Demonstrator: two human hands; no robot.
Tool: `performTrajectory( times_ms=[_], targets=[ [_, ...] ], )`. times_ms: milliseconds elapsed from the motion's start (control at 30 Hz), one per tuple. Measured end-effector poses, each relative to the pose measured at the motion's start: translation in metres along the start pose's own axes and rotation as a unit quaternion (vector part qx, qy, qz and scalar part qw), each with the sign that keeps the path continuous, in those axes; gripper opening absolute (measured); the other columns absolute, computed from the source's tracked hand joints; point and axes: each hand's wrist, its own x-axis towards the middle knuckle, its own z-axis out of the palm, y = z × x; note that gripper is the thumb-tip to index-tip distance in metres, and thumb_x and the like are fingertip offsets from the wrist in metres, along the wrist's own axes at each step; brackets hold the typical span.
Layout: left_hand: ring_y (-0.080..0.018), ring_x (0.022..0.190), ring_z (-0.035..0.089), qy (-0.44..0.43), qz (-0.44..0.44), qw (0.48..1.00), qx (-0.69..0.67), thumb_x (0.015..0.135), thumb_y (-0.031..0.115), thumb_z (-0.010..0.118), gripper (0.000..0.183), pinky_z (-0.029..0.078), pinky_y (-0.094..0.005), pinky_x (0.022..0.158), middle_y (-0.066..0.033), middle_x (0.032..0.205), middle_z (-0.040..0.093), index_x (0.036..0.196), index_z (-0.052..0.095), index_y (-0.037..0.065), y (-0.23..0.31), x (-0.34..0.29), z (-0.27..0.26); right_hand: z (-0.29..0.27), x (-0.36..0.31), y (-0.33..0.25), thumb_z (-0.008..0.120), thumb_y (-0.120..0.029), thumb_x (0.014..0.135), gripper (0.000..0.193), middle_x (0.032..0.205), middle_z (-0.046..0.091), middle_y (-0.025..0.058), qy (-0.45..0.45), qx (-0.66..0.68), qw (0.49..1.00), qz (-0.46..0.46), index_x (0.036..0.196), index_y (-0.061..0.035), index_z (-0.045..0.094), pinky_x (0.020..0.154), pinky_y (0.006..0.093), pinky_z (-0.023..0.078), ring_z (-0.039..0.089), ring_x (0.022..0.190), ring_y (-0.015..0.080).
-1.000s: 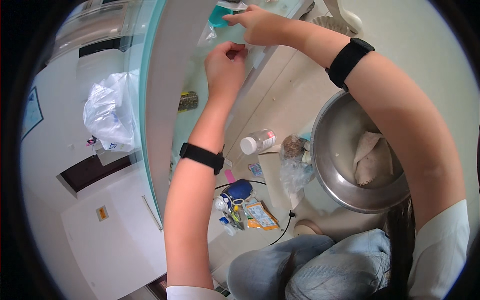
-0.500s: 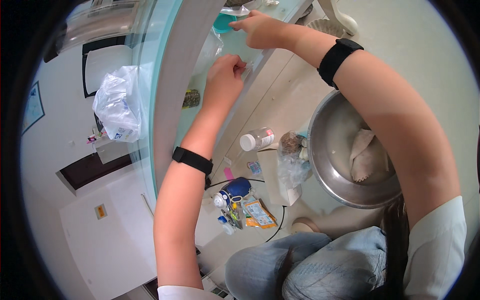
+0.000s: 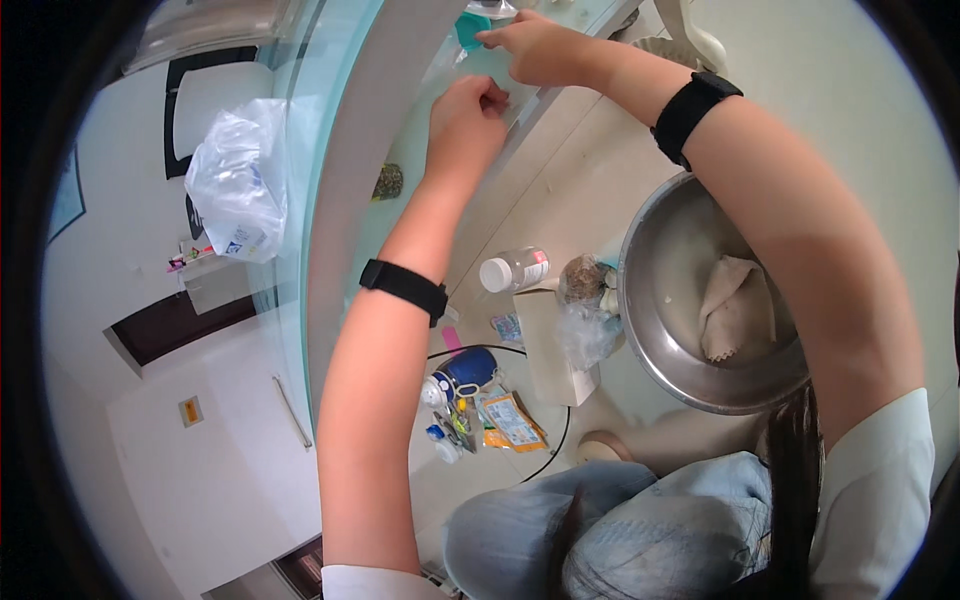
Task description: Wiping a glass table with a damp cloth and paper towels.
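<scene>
At the top, inside a glass-topped shelf or drawer (image 3: 405, 165), both my arms reach in. My right hand (image 3: 540, 50) has its fingertips at the rim of a small teal cup (image 3: 469, 32) and appears to grip it; the cup is tilted. To its lower left, my left hand (image 3: 466, 125) is closed, fingers curled toward the thumb. What its fingers hold, if anything, is hidden. A small jar of dark green-brown bits (image 3: 387, 182) lies beside my left wrist. Clear plastic (image 3: 443, 65) is crumpled next to the teal cup.
A steel basin (image 3: 655, 345) with a wet beige cloth (image 3: 728, 305) stands beneath my right arm. On the floor are a white-capped clear jar (image 3: 515, 270), a white box (image 3: 550, 365), a blue bottle (image 3: 468, 370) and orange packets (image 3: 513, 420). A white plastic bag (image 3: 238, 180) rests at left.
The teal cup has tilted and shifted a little up and right with my right hand. My left hand has moved slightly up and right, still closed.
</scene>
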Motion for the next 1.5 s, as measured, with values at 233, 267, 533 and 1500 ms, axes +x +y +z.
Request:
performTrajectory(
  times_ms=[233,267,533,1500],
  targets=[
    [-0.0216,0.071,0.064,-0.066,-0.056,0.996,0.025,0.073,0.000,0.057,0.007,0.048,-0.0308,0.067,-0.0141,0.075,0.065,0.078,0.062,-0.004,0.004,-0.010,-0.010,0.007,0.000,0.012,0.047,-0.017,0.072,0.059,0.105,0.063,0.0109,0.045,0.025,0.998,-0.017,0.130,-0.0088,0.047,0.094,0.0310,0.037,0.047,0.111,0.0278],
    [-0.0216,0.071,0.064,-0.066,-0.056,0.996,0.025,0.073,0.000,0.057,0.007,0.048,-0.0308,0.067,-0.0141,0.075,0.065,0.078,0.062,-0.004,0.005,-0.009,-0.013,0.006,0.000,0.011,0.047,-0.017,0.072,0.059,0.105,0.063,0.0109,0.045,0.026,0.998,-0.017,0.130,-0.0088,0.047,0.094,0.0310,0.037,0.047,0.111,0.0278],
    [-0.0267,0.070,0.063,0.033,-0.013,0.996,0.079,0.074,0.003,0.059,0.009,0.048,-0.0349,0.066,-0.0163,0.074,0.064,0.079,0.063,-0.002,0.003,0.000,-0.004,-0.003,-0.003,-0.010,0.049,-0.005,0.070,0.062,0.104,0.063,0.0096,0.018,0.017,0.999,0.026,0.132,-0.0089,0.044,0.091,0.0302,0.040,0.044,0.110,0.0266],
    [-0.0141,0.074,0.063,-0.046,-0.210,0.955,-0.205,0.076,0.014,0.065,0.016,0.048,-0.0278,0.067,-0.0081,0.080,0.067,0.087,0.066,0.002,-0.029,-0.103,-0.050,-0.063,-0.237,-0.004,0.052,-0.004,0.077,0.030,0.107,0.057,0.0153,-0.288,-0.033,0.953,0.091,0.106,-0.0044,0.058,0.081,0.0360,0.047,0.058,0.092,0.0302]
  ],
)
